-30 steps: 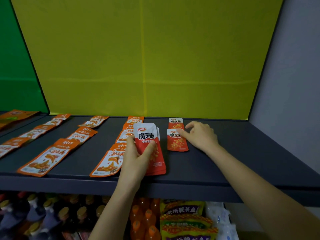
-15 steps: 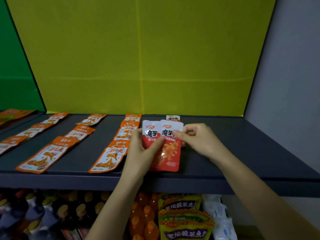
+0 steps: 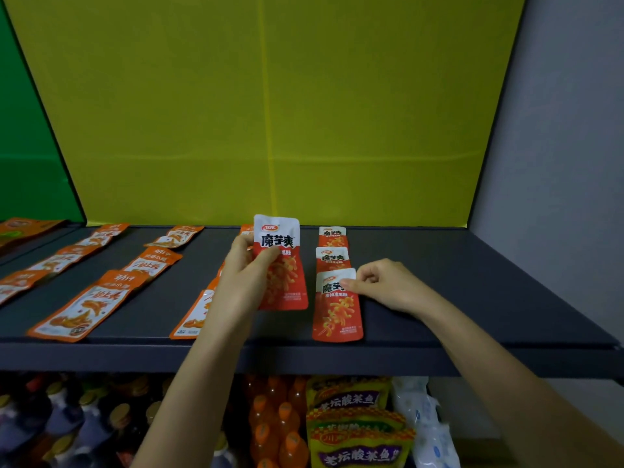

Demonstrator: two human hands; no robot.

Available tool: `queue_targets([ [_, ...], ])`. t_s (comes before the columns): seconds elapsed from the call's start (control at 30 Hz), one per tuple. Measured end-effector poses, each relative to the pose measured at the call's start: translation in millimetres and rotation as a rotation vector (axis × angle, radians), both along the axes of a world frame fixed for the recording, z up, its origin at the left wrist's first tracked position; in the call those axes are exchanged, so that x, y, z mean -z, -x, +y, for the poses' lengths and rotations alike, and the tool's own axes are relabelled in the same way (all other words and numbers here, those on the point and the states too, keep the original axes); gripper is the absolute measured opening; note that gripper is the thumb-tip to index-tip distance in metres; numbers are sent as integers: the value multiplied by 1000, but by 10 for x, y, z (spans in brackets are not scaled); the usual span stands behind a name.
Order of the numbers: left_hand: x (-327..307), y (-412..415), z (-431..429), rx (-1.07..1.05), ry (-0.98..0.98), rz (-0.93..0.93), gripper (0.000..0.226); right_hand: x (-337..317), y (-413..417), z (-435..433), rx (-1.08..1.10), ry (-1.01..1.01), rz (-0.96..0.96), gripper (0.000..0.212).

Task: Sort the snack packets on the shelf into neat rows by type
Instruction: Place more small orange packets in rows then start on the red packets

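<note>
Left hand (image 3: 248,282): fingers behind, thumb across the front, clamped on a red-and-white packet (image 3: 282,265). The packet is held upright, printed face toward the viewer, lifted off the shelf (image 3: 472,292) near its middle. Cannot tell whether more packets sit behind it.

Right hand (image 3: 388,285): well apart from the left. Its fingers are curled and the thumb tip is on the upper right corner of the front packet (image 3: 337,309), pinching it there. This packet is the same red kind and lies flat near the shelf's front edge.

Directly behind it lie a middle packet (image 3: 332,258) and a rear packet (image 3: 332,235), both the same kind. The three form one column running front to back, each overlapping the next.

Left of the hands, orange packets (image 3: 81,309) lie flat in several columns across the shelf. The nearest column is partly hidden by the left forearm.

Behind the shelf: a yellow panel (image 3: 270,113), with a green panel (image 3: 27,163) to its left.

On the level below: bottles (image 3: 270,427) and yellow-and-purple packs (image 3: 358,447).
</note>
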State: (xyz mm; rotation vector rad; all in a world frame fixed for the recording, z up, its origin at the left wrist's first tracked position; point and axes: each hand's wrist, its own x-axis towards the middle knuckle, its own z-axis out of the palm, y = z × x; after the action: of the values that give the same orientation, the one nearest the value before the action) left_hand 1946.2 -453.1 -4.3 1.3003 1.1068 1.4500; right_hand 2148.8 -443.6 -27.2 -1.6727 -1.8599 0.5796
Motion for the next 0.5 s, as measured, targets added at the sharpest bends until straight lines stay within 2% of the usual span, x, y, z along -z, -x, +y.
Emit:
queue_targets([
  [0.3,-18,-108,28,102,67,26,13,-4,-7,22,44,-28,-238,40],
  [0.5,-220,-353,123,115,70,81,14,-45,-126,-20,62,-44,-263,40],
])
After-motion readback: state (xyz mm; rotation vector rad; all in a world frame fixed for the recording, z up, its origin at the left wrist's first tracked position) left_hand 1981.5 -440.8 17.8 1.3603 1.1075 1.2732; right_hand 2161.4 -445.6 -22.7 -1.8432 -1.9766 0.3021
